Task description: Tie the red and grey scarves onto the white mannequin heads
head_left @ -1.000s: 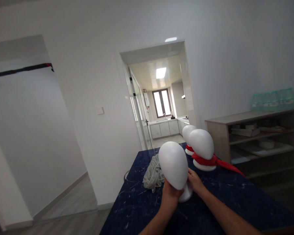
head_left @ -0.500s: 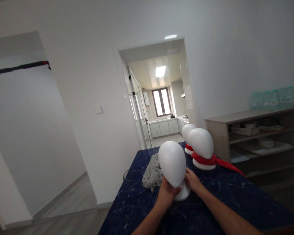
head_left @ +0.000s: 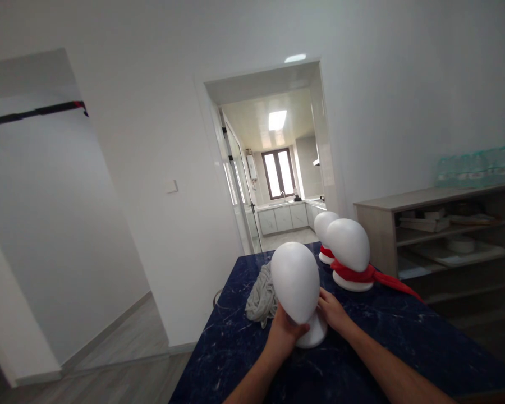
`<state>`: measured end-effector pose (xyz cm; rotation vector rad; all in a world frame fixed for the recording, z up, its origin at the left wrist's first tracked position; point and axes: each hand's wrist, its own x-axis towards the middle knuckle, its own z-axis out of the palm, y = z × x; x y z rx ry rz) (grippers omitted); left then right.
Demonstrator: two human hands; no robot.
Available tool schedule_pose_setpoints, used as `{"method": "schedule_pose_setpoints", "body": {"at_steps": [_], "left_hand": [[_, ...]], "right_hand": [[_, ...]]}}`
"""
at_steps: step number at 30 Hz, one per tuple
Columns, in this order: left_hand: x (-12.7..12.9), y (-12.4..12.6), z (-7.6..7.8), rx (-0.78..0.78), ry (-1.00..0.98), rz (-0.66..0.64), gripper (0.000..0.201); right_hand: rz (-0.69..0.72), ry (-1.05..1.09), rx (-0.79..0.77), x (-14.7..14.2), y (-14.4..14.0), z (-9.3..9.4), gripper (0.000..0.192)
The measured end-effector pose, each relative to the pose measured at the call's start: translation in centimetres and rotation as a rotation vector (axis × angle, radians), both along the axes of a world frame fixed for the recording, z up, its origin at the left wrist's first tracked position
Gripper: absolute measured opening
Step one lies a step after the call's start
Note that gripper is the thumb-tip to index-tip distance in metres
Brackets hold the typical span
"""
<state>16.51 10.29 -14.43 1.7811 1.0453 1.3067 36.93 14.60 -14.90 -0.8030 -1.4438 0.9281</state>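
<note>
A smooth white mannequin head [head_left: 295,279] stands on its round base near the middle of the blue marbled table [head_left: 227,331]. My left hand [head_left: 284,333] is closed around its neck, the thumb lying across the front under the chin. On the other side, my right hand [head_left: 333,312] grips the neck too; its fingertips are partly hidden behind the head. A bunched grey cloth [head_left: 261,296] lies just left of the head. Farther back stands a second mannequin head [head_left: 348,244] with a red scarf [head_left: 353,274] round its neck, one end trailing right.
A third mannequin head [head_left: 325,227], also with red cloth at its neck, is partly hidden at the back. Right of the table, a wooden shelf unit [head_left: 374,221] carries several bottles [head_left: 474,168]. Beyond the table's far edge, a doorway opens on a kitchen.
My view has shifted slightly, so the background sits a little differently. Both hands keep their hold on the mannequin head, which has hardly moved.
</note>
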Motion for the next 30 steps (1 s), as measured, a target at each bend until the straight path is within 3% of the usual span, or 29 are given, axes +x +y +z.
{"method": "schedule_pose_setpoints", "body": {"at_steps": [12,18,20,24,27,30], "left_hand": [[0.0,-0.4,-0.3,-0.092,-0.042,0.002,0.091],[-3.3,-0.7,-0.8,-0.052,0.089,0.136,0.106],[-5.3,-0.5,-1.0,-0.04,0.16,0.178,0.095],[-8.9,1.0,-0.3,0.084,0.321,0.301,0.045],[-10.6,2.7,0.7,0.116,0.505,0.427,0.04],[-11.3,3.9,1.2,0.037,0.62,0.423,0.035]], "right_hand": [[-0.021,-0.044,-0.017,0.2,0.4,-0.4,0.037],[-0.191,-0.136,-0.005,0.9,0.7,-0.7,0.029],[-0.262,-0.173,-0.022,1.0,0.7,-0.7,0.029],[-0.339,-0.202,-0.047,1.0,1.0,-0.9,0.027],[-0.369,-0.22,-0.052,1.0,1.5,-1.3,0.026],[-0.398,-0.233,-0.05,1.2,1.8,-1.6,0.025]]}}
